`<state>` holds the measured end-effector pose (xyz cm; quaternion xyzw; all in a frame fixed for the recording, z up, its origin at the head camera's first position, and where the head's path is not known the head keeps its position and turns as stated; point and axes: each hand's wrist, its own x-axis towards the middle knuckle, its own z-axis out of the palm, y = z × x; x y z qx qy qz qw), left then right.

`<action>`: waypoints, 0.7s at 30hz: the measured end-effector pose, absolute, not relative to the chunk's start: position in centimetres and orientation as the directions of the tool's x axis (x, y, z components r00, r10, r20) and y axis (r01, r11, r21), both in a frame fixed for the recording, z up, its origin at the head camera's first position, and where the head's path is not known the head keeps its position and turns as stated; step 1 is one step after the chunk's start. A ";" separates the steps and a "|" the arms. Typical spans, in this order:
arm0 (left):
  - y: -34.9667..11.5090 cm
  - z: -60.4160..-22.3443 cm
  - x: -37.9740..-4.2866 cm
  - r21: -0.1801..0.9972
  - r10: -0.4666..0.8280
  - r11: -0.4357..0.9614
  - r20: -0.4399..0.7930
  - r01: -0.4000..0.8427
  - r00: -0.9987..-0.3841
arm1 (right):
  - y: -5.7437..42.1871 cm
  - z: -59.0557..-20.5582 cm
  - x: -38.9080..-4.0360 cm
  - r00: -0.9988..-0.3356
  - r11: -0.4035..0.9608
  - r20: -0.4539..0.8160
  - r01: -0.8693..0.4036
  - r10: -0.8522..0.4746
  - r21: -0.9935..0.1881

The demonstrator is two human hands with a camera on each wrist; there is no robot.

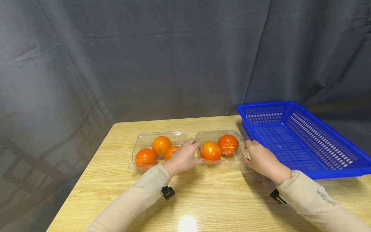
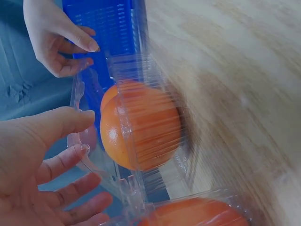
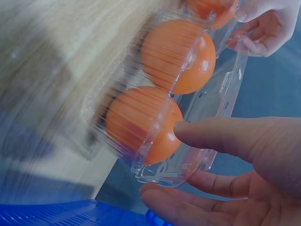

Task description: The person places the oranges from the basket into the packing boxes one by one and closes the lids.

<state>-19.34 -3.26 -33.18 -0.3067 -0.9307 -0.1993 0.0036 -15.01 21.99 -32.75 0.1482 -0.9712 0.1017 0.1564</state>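
Two round orange fruits (image 1: 210, 151) lie in a clear plastic clamshell box (image 1: 223, 132) at the middle of the table. My left hand (image 1: 185, 156) is at this box's left side, its thumb and index finger spread at the rim. At the right side is my right hand (image 1: 263, 161). Its thumb (image 3: 207, 134) lies in front of the clear lid (image 3: 225, 89), with an index fingertip showing through the plastic. Neither hand plainly pinches the lid. Under my left wrist's far side sits a second clamshell box (image 1: 139, 141), holding three similar fruits (image 1: 161, 145).
A blue plastic basket (image 1: 304, 174) with slotted walls stands on the right of the wooden table (image 1: 214, 199), close to my right hand. Behind the table's far edge hangs a dark grey curtain (image 1: 174, 64).
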 end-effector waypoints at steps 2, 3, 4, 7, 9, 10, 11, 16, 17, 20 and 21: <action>-3.3 -33.3 -19.3 0.340 0.577 0.735 0.138 0.586 -0.805 | 22.0 -33.0 -15.0 -0.905 0.935 0.340 -0.319 -0.254 -0.152; -3.2 -33.4 -19.3 0.324 0.583 0.735 0.147 0.596 -0.799 | 22.0 -33.1 -15.0 -0.904 0.936 0.344 -0.320 -0.254 -0.149; -3.2 -33.5 -19.2 0.308 0.588 0.735 0.156 0.604 -0.794 | 21.9 -33.2 -15.0 -0.903 0.936 0.348 -0.320 -0.254 -0.148; -3.2 -33.7 -19.1 0.265 0.600 0.731 0.190 0.629 -0.777 | 21.9 -33.6 -15.0 -0.900 0.939 0.361 -0.312 -0.244 -0.143; -3.2 -33.9 -19.1 0.230 0.608 0.729 0.216 0.645 -0.764 | 21.8 -33.9 -14.9 -0.900 0.943 0.367 -0.302 -0.235 -0.138; -3.2 -34.0 -19.0 0.210 0.609 0.731 0.226 0.649 -0.760 | 21.8 -34.0 -14.9 -0.900 0.946 0.370 -0.297 -0.230 -0.134; -3.2 -34.1 -19.0 0.191 0.612 0.732 0.238 0.655 -0.754 | 21.8 -34.1 -14.9 -0.900 0.949 0.373 -0.291 -0.226 -0.125; -3.1 -34.4 -18.8 0.103 0.623 0.736 0.282 0.669 -0.730 | 21.5 -34.5 -14.7 -0.900 0.962 0.383 -0.260 -0.211 -0.081; -3.1 -34.5 -18.7 0.093 0.626 0.734 0.292 0.672 -0.724 | 21.5 -34.6 -14.7 -0.900 0.964 0.384 -0.254 -0.207 -0.075; -3.0 -34.6 -18.6 0.067 0.629 0.732 0.317 0.678 -0.710 | 21.4 -35.0 -14.5 -0.902 0.968 0.386 -0.239 -0.192 -0.077; -3.0 -34.6 -18.6 0.060 0.629 0.731 0.325 0.679 -0.706 | 21.3 -35.1 -14.5 -0.902 0.969 0.389 -0.235 -0.187 -0.078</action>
